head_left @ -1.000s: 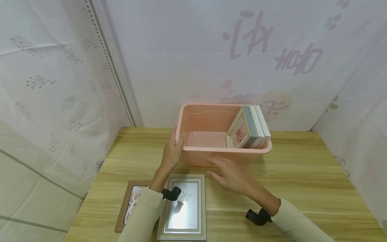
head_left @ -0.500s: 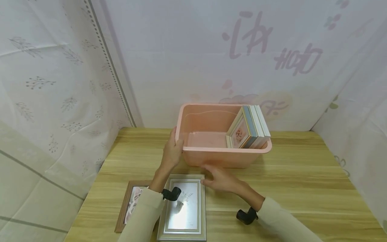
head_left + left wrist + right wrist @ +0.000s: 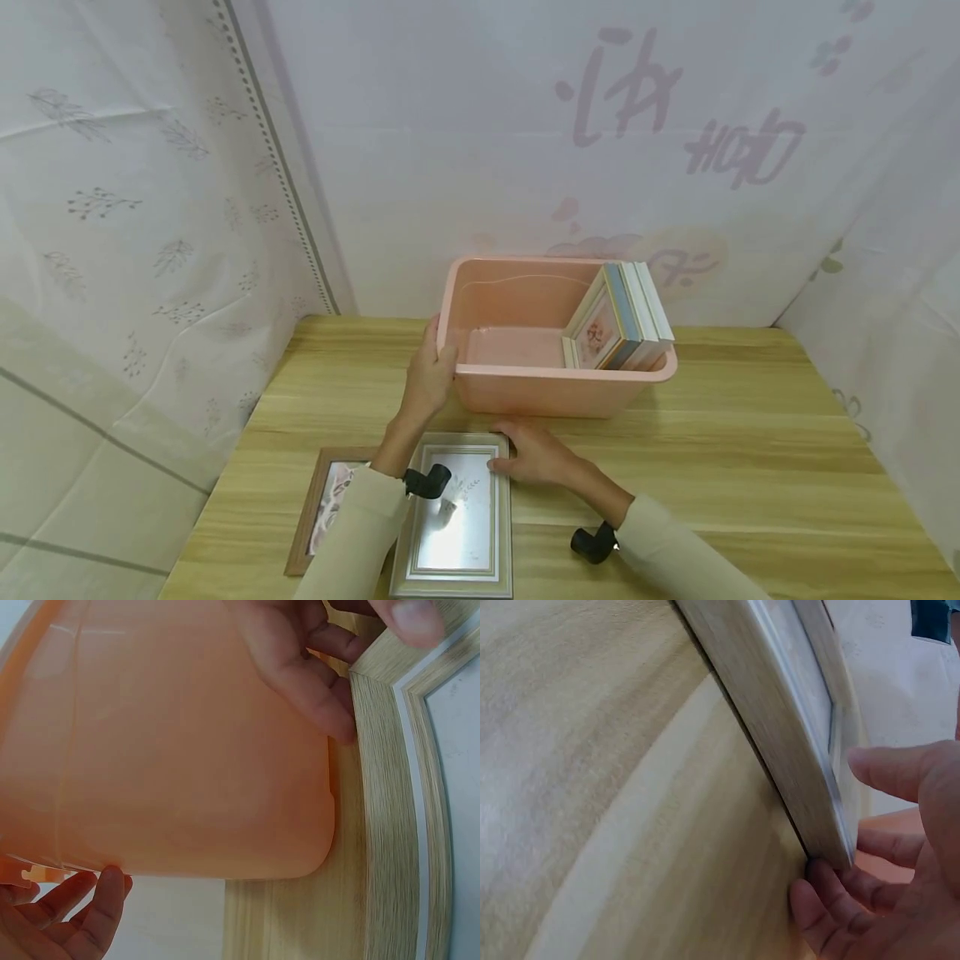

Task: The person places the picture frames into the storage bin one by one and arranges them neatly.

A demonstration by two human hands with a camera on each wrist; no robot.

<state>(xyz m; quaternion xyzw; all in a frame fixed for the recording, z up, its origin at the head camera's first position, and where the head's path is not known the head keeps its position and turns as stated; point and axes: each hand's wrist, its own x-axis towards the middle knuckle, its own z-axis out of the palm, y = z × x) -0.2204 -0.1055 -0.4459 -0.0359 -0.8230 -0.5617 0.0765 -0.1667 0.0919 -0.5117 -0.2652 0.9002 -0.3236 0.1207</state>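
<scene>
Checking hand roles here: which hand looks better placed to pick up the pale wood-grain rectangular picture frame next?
Probably the right hand: its fingers are at a corner of the frame, thumb over its border. The left hand grips the rectangular pink plastic bin.

- Surface (image 3: 750,450): yellow-tan, streaked with lighter and browner wood grain running left to right.
- Bin (image 3: 536,396), by the surface's far edge: plain peach-pink.
- Inside it, a grey-blue frame (image 3: 626,312) beside white frames (image 3: 652,304); the front picture (image 3: 596,333) bears a reddish motif on pale pink.
- Large frame (image 3: 457,533), toward the near edge: wood-grained beige with a whitish inner line, grey sprig on its pale face.
- Brown frame (image 3: 313,508), toward the left edge: pinkish-white mottled picture.
- Sleeves (image 3: 345,537): cream.
- Left cloth (image 3: 135,208): off-white, grey sprigs.
- Back cloth (image 3: 465,150): pale lilac, mauve lettering.
</scene>
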